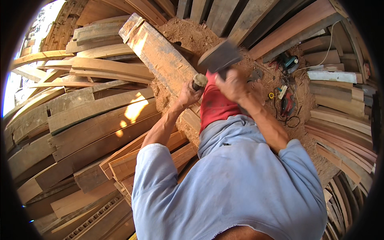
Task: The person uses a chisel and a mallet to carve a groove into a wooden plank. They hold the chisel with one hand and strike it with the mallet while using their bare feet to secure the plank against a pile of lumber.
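A long, weathered plank (pixel 152 52) lies diagonally beside my red-clad leg (pixel 212 104). My left hand (pixel 189 93) grips a tool with a worn, rounded light top (pixel 200 80), probably a chisel, over the plank; its lower end is hidden. My right hand (pixel 234 86) is closed on the handle of a mallet with a dark, blocky head (pixel 219 55), blurred by motion and raised just above and right of the held tool.
Stacked boards (pixel 100 116) fill the left side, and more (pixel 336 124) line the right and back. Sawdust (pixel 184 34) covers the ground. A teal power tool (pixel 290 61), a red power tool (pixel 287 106), a yellow round object (pixel 271 95) and cords lie at my right.
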The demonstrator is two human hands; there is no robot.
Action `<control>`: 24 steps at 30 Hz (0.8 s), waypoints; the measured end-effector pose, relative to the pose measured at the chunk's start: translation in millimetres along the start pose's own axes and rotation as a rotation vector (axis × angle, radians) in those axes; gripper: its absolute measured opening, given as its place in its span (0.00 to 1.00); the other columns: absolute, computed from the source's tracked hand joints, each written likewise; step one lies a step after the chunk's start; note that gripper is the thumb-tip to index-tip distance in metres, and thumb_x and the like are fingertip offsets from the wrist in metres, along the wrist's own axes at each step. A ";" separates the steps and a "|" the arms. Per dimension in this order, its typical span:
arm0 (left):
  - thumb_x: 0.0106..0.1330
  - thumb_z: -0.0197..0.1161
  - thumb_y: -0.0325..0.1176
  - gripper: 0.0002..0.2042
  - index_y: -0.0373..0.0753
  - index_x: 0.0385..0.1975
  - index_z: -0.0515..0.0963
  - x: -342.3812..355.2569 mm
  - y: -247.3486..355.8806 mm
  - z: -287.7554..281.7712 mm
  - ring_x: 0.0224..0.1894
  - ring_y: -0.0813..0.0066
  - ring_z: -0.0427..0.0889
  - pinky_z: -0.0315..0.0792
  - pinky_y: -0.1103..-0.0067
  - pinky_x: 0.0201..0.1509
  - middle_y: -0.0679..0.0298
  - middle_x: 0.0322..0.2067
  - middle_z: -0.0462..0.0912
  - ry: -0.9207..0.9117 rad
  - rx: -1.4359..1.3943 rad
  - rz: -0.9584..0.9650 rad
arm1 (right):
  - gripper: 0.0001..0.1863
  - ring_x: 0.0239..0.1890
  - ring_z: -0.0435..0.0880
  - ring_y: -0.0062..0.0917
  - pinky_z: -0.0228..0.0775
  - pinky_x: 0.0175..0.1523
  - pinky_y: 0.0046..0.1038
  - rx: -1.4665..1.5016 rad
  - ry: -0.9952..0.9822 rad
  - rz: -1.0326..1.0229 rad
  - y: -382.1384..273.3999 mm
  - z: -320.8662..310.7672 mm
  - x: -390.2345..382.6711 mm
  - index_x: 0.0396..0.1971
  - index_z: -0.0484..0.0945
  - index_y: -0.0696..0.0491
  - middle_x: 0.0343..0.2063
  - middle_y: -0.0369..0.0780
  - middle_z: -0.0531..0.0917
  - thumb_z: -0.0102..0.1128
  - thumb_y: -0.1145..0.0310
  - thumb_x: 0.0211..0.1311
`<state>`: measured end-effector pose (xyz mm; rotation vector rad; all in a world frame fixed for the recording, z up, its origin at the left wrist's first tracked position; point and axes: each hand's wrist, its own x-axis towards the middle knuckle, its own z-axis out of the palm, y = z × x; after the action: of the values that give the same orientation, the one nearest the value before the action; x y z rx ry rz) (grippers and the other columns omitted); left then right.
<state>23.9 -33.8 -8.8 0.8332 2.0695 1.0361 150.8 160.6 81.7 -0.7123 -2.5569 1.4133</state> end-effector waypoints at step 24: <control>0.65 0.70 0.34 0.11 0.37 0.42 0.79 -35.9 -29.6 -40.5 0.34 0.78 0.79 0.77 0.75 0.40 0.66 0.31 0.83 -0.106 -0.115 -0.140 | 0.21 0.38 0.87 0.50 0.79 0.45 0.44 -0.107 -0.187 0.172 43.4 15.0 -10.6 0.34 0.81 0.62 0.31 0.58 0.85 0.68 0.57 0.51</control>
<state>5.6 -92.6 -5.1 0.6613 1.9310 1.0024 169.8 163.7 38.8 -0.8742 -2.7913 1.4661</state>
